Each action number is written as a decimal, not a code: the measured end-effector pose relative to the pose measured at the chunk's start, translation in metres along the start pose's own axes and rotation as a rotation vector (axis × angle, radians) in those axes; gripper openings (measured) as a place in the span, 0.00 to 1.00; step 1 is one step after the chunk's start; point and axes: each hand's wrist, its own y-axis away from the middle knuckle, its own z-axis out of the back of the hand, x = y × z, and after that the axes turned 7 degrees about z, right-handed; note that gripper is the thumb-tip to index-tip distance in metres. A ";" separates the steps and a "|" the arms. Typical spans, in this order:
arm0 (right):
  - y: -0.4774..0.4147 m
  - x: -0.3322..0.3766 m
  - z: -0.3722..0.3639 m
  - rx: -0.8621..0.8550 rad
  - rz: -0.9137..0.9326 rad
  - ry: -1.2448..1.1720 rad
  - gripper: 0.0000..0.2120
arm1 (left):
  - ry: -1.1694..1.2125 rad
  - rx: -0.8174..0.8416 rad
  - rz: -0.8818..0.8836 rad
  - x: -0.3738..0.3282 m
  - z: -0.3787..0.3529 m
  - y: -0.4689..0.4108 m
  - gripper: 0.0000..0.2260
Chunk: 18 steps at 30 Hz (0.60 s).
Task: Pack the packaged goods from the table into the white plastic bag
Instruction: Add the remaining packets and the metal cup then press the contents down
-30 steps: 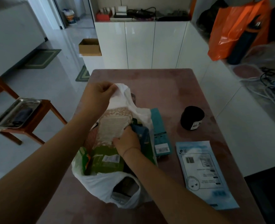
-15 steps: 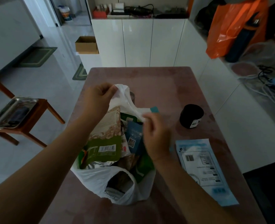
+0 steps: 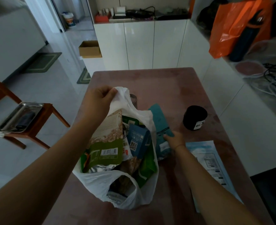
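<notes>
The white plastic bag (image 3: 101, 184) stands open on the reddish table (image 3: 166, 88), stuffed with several packets, among them a green and beige pouch (image 3: 108, 140) and a blue carton (image 3: 137, 140). My left hand (image 3: 98, 101) pinches the bag's far handle and holds it up. Just right of the bag, my right hand (image 3: 174, 140) grips a long teal packet (image 3: 160, 122) lying on the table. A flat pale-blue packet (image 3: 205, 153) lies at the right, partly under my right forearm. A black jar (image 3: 195, 117) with a white label stands further back.
A grey can top (image 3: 133, 98) peeks out behind the bag. White cabinets (image 3: 140, 44) stand beyond the table, with an orange bag (image 3: 231, 28) on the right counter. A wooden stool with a metal tray (image 3: 20, 117) stands at the left. A cardboard box (image 3: 89, 49) sits behind.
My right hand left the bag's mouth, moved right and down, and closed on the teal packet beside the bag. My left hand kept holding the handle up.
</notes>
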 end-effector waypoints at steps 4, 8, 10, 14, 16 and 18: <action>0.052 0.052 0.046 -0.256 0.294 -0.216 0.04 | 0.005 0.005 -0.010 -0.004 0.001 0.001 0.08; 0.129 0.101 0.077 -0.196 0.451 -0.596 0.06 | -0.017 -0.009 -0.025 -0.002 -0.001 -0.005 0.09; 0.155 0.107 0.068 -0.021 0.436 -0.684 0.10 | -0.039 -0.011 -0.026 0.000 -0.003 -0.012 0.10; 0.172 0.095 0.015 0.117 0.344 -0.588 0.10 | -0.036 0.015 0.006 0.003 -0.001 -0.019 0.10; 0.173 0.086 -0.012 0.214 0.269 -0.519 0.11 | -0.018 0.015 0.011 0.002 0.000 -0.021 0.11; 0.173 0.080 -0.037 0.352 0.196 -0.434 0.10 | -0.012 0.017 0.015 -0.001 -0.002 -0.021 0.11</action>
